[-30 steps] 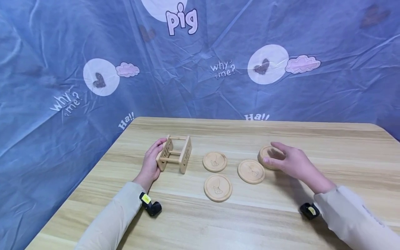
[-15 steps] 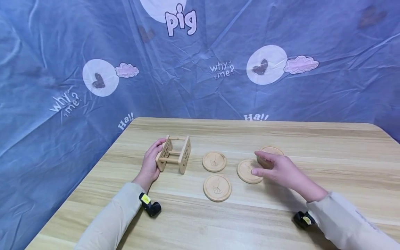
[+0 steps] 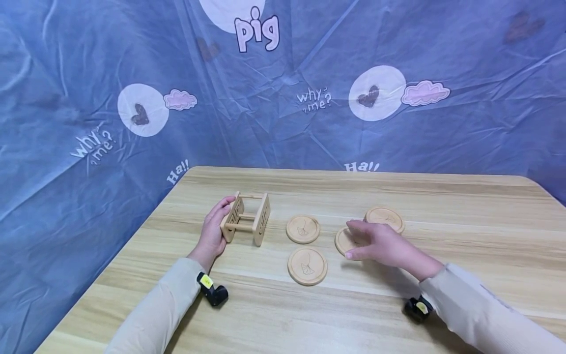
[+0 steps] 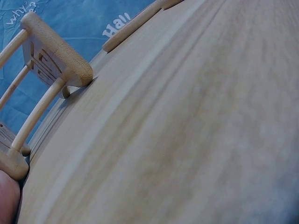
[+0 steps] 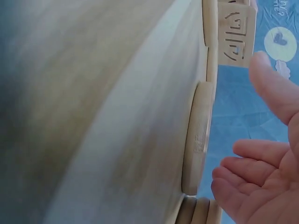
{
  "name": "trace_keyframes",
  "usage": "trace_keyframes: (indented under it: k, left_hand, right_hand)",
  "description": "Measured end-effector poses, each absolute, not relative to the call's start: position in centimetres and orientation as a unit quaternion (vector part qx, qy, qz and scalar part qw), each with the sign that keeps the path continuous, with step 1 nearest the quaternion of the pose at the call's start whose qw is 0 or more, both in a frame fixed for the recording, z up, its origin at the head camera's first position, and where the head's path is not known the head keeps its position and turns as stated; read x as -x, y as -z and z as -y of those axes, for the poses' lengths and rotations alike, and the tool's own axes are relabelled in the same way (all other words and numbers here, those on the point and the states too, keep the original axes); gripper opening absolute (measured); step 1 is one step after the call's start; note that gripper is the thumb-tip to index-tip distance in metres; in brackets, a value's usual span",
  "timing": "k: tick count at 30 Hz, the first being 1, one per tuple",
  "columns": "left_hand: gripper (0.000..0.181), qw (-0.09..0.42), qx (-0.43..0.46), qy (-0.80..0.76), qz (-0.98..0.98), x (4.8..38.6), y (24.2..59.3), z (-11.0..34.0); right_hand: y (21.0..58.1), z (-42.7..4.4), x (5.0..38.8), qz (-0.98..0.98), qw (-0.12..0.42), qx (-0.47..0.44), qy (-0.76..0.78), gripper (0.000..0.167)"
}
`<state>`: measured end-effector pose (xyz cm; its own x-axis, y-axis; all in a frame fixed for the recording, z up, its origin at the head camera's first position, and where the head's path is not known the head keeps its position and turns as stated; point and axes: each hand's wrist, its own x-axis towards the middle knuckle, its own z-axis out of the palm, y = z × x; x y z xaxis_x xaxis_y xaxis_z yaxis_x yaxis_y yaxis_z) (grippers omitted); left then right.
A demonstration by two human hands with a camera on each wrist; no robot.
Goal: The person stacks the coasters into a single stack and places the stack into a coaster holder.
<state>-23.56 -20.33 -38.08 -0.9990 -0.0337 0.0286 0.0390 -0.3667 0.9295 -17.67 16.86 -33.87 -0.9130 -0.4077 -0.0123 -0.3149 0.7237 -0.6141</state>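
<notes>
My left hand (image 3: 214, 231) holds the left side panel of a small wooden coaster rack (image 3: 262, 219), fingers at its back edge. Two cut-out panels joined by round rods make up the rack, which shows at the upper left of the left wrist view. My right hand (image 3: 381, 244) hovers over a round wooden coaster (image 3: 342, 240), thumb and fingers spread apart with nothing between them. It partly hides that coaster in the head view. Right behind the hand lies a stack of coasters (image 3: 389, 217), its layers visible at the bottom of the right wrist view.
Two more coasters with an engraved leaf, a far one (image 3: 302, 229) and a near one (image 3: 307, 266), lie flat between the rack and my right hand. The wooden table (image 3: 283, 319) ends at a blue printed cloth (image 3: 274, 128) behind.
My right hand has moved left and toward me, from the coaster stack to over the coaster beside it. The left hand and rack have stayed in place.
</notes>
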Motion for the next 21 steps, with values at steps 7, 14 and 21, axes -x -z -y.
trace_keyframes:
  k: [7, 14, 21]
  left_hand:
    - [0.023, 0.021, 0.007, 0.824, 0.567, 23.6, 38.3, 20.4]
    - [0.025, 0.024, 0.006, 0.821, 0.570, 23.6, 38.2, 20.4]
    - [0.026, 0.022, 0.003, 0.822, 0.569, 23.5, 38.1, 20.4]
  right_hand:
    - [34.2, -16.6, 18.0, -0.933, 0.081, 0.192, 0.293, 0.084]
    - [34.3, -16.1, 17.9, -0.937, 0.085, 0.199, 0.274, 0.080]
    - [34.4, -15.6, 17.7, -0.933, 0.086, 0.216, 0.274, 0.077]
